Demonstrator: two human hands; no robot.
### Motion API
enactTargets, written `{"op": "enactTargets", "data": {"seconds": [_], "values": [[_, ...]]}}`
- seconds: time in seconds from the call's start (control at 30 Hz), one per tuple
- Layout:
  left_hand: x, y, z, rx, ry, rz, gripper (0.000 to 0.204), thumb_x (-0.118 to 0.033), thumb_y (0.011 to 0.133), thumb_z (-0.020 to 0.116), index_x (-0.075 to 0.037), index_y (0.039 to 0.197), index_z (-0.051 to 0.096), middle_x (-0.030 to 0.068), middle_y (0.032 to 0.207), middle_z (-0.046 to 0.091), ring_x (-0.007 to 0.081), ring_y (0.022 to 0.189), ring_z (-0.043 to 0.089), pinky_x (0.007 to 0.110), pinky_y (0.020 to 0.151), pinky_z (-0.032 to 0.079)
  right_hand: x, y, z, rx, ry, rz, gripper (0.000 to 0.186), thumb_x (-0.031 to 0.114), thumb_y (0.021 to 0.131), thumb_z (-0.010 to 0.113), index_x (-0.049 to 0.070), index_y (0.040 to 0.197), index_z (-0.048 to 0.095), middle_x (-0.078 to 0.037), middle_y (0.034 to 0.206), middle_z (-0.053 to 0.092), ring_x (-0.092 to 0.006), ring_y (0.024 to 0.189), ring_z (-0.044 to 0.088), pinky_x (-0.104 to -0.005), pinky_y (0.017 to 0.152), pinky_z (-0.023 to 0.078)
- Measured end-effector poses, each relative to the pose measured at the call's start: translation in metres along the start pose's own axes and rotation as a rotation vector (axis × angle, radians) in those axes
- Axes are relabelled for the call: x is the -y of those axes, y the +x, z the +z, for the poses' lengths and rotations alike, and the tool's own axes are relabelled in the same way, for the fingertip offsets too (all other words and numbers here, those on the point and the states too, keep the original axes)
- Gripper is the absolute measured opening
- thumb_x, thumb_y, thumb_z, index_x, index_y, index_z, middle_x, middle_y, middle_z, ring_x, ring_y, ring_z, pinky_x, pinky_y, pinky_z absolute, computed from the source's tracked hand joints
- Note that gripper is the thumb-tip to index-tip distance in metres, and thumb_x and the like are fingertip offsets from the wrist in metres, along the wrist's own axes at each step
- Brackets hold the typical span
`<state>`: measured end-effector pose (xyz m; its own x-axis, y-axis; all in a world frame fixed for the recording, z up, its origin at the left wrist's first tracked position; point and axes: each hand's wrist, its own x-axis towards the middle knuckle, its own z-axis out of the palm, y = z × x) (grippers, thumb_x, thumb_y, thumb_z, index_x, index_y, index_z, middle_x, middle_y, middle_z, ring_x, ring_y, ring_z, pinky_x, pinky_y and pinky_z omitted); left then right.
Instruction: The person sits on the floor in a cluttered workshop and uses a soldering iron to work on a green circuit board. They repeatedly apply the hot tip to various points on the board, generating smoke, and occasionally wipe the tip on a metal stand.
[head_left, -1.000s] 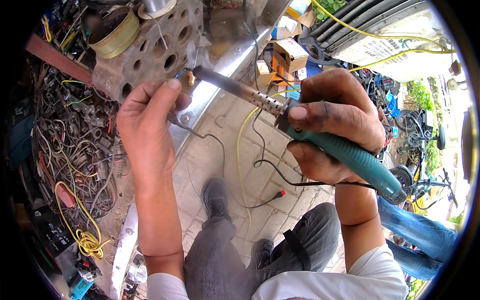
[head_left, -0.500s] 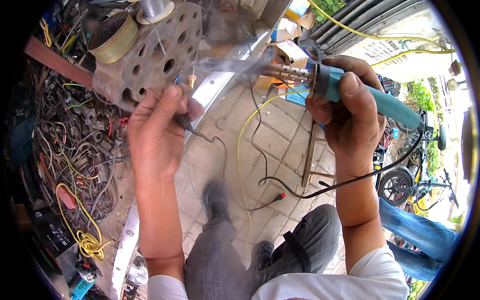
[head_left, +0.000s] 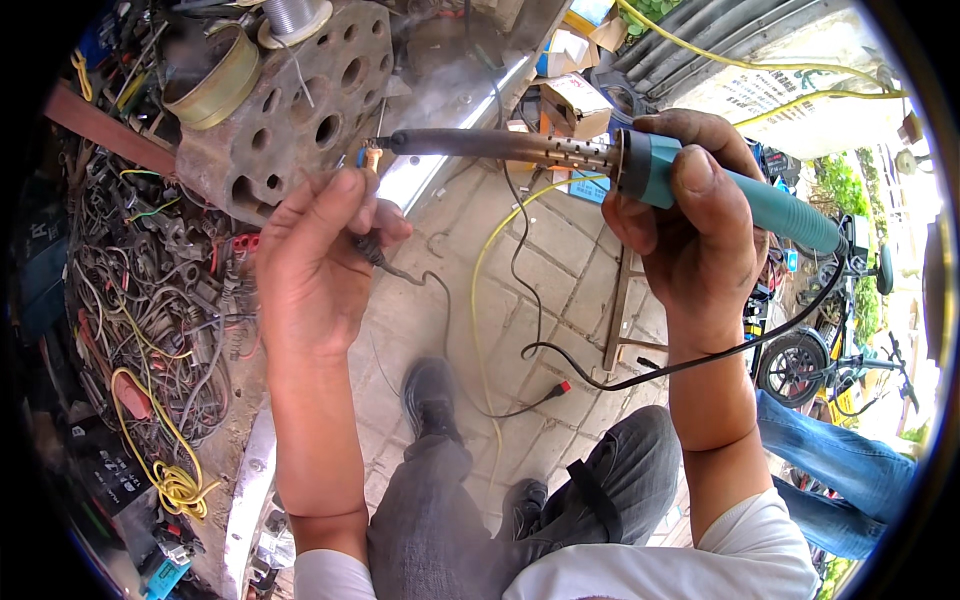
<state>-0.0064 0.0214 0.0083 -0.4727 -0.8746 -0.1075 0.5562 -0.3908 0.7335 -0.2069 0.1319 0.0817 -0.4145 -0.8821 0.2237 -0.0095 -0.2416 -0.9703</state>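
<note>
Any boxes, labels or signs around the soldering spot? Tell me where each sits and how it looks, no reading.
Cardboard box: on the ground just above the soldering iron's barrel, brown with white top, flaps open.
Smaller boxes: behind it toward the top edge, white, yellow and blue.
Sign panel: upper right, beyond the right hand, pale, rectangular, dark print, yellow cable draped across.

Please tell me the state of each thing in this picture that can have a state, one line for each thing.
soldering iron: held level, tip at the small part
small part: pinched at the fingertips, touching the tip
left hand: shut on the small part's wire
right hand: shut on the handle
black cord: hanging slack
</note>
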Motion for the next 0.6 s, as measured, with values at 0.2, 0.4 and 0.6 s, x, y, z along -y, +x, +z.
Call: {"op": "enactTargets", "data": {"seconds": [0.2,0.4,0.6], "values": [[-0.0006,0.0001,0.0022,-0.005,0.009,-0.014,0.014,-0.015,0.087,0.063,-0.002,0.087,0.062,0.0016,0.069,0.054,0.0178,0.066,0.059,0.03,0.064,0.045,-0.0017,-0.0015,0.0001,-0.041,0.154,0.014,0.033,0.021,0.081,0.069,-0.005,0.099,0.06,-0.008,0.072,0.06,-0.0112,0.052,0.049,-0.0229,0.047,0.036],[-0.0033,-0.0008,0.0035,-0.011,0.013,-0.036,0.014,-0.016,0.087,0.062,-0.001,0.084,0.061,0.0019,0.068,0.051,0.0179,0.063,0.056,0.03,0.062,0.044,-0.0005,-0.0008,-0.0019,-0.027,0.131,0.007,0.033,0.02,0.081,0.069,-0.005,0.099,0.06,-0.008,0.073,0.06,-0.0105,0.054,0.049,-0.0224,0.048,0.036],[-0.0034,-0.0003,0.0006,-0.008,0.003,-0.042,0.015,-0.014,0.086,0.061,0.0,0.084,0.06,0.0025,0.067,0.05,0.0184,0.062,0.054,0.03,0.061,0.044,-0.0004,-0.0013,-0.0034,-0.01,0.109,0.004,0.034,0.021,0.08,0.07,-0.005,0.1,0.061,-0.008,0.075,0.062,-0.0097,0.055,0.049,-0.0216,0.049,0.037]]}}
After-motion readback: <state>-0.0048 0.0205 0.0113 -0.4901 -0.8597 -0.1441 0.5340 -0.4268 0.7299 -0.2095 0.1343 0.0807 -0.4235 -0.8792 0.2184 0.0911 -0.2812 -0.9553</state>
